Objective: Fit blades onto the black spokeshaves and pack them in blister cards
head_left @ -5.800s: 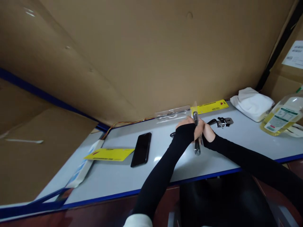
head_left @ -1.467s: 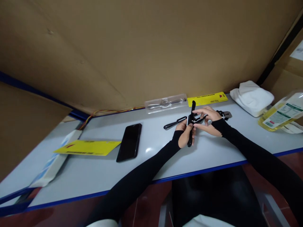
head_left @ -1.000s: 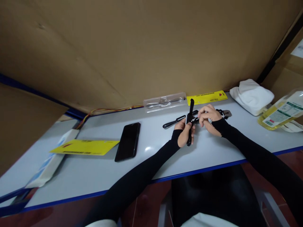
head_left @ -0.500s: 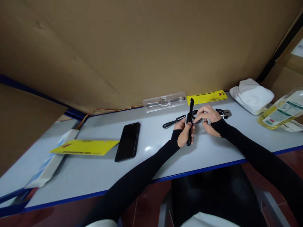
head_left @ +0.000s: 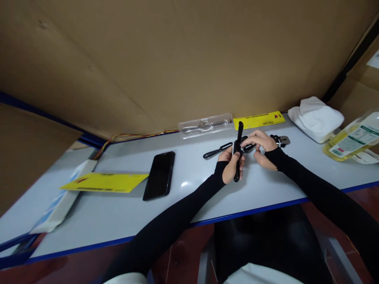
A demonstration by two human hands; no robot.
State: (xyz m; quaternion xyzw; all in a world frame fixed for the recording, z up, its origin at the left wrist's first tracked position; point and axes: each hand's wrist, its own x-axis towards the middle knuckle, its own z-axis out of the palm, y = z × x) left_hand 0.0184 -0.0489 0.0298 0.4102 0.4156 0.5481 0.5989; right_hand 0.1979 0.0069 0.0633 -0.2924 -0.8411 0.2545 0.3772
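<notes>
My left hand [head_left: 230, 167] is closed around the middle of a black spokeshave [head_left: 240, 130], held nearly upright above the table, one handle pointing up and the other down. At its centre sits a small shiny metal part. My right hand [head_left: 265, 148] reaches in from the right, its index fingertip touching the spokeshave's middle; the other fingers are bent and the thumb stands apart. Behind both hands a second black spokeshave [head_left: 213, 154] lies on the table, partly hidden. Just past my right hand are black and silver metal parts [head_left: 281, 140], one of them a flat blade-like plate.
Along the back lie a clear plastic blister pack [head_left: 205, 125] and a yellow card [head_left: 260, 119]. To the left are a black phone [head_left: 159, 175], another yellow card [head_left: 103, 182] and a white-blue packet [head_left: 56, 215]. A white cloth bundle [head_left: 315, 118] and a bottle of yellow liquid [head_left: 349, 142] stand right.
My right index finger has shifted slightly up at the spokeshave's middle, leaving the shiny part more visible. My left hand keeps its hold in about the same place.
</notes>
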